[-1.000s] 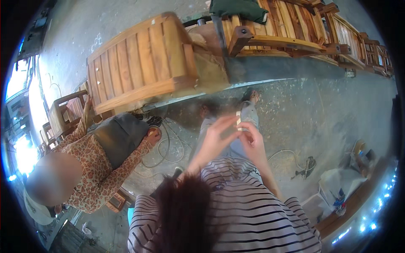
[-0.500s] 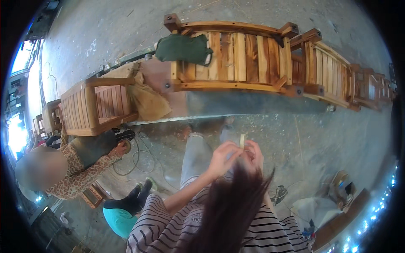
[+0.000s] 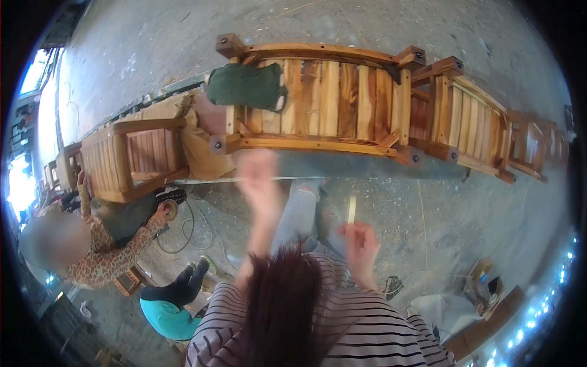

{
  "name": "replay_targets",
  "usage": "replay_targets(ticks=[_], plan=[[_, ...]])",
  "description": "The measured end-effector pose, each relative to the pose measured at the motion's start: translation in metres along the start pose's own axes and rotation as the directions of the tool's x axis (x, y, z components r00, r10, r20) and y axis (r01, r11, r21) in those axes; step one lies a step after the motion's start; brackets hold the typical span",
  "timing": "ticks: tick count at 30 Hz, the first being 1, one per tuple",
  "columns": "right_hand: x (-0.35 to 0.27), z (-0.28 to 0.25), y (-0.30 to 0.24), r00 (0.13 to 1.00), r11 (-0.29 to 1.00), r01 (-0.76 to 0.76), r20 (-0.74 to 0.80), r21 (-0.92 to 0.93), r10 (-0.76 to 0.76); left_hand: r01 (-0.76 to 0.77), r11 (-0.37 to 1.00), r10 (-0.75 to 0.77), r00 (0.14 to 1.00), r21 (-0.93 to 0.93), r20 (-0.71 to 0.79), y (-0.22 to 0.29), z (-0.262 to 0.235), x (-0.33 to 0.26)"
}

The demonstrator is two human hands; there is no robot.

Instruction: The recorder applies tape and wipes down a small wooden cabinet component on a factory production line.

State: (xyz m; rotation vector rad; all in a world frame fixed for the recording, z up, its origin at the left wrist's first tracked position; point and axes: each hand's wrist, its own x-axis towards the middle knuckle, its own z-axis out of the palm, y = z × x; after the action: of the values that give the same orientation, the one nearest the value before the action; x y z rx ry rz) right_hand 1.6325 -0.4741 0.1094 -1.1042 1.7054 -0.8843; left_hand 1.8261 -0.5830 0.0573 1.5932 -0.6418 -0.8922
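A pale yellow roll of tape (image 3: 351, 210), seen nearly edge-on, stands up from the fingers of my right hand (image 3: 362, 243), which are closed on its lower end. My left hand (image 3: 257, 171) is smeared by motion just below the near left corner of a slatted wooden bench (image 3: 348, 98). Whether it holds anything is hidden by the blur. A dark green cloth bundle (image 3: 246, 87) lies on the bench slats at the left end. Dark round spots mark the ends of the bench legs.
More slatted wooden furniture (image 3: 468, 116) continues to the right, and another piece (image 3: 107, 162) stands at the left beside a brown cloth (image 3: 205, 153). A co-worker in patterned sleeves (image 3: 125, 251) holds a round tool. Another person in teal (image 3: 168, 318) is low at left. A cable (image 3: 195, 226) lies on the floor.
My hands have come apart: the left has swung forward and left toward the bench corner. My right hand keeps the tape roll, slightly lower. The view has shifted a little.
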Motion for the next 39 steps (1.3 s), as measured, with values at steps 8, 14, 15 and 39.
replay_targets(ticks=[8, 14, 15, 39], plan=[[0.088, -0.06, 0.037, 0.865, 0.981, 0.086, -0.476, -0.172, -0.159, -0.336, 0.665, 0.073, 0.918, 0.667, 0.391, -0.047, -0.055, 0.235], [0.213, -0.063, 0.059, 0.679, 0.85, 0.249, -0.542, -0.464, -0.495, -0.366, 0.629, 0.022, 0.89, 0.685, 0.456, -0.077, -0.028, 0.245], [0.221, -0.059, 0.069, 0.703, 0.868, 0.242, -0.538, -0.434, -0.465, -0.358, 0.632, 0.054, 0.905, 0.687, 0.421, -0.076, -0.023, 0.241], [0.231, -0.063, 0.076, 0.682, 0.872, 0.236, -0.566, -0.428, -0.463, -0.427, 0.864, -0.027, 0.489, 0.266, 0.872, -0.086, 0.206, 0.038]])
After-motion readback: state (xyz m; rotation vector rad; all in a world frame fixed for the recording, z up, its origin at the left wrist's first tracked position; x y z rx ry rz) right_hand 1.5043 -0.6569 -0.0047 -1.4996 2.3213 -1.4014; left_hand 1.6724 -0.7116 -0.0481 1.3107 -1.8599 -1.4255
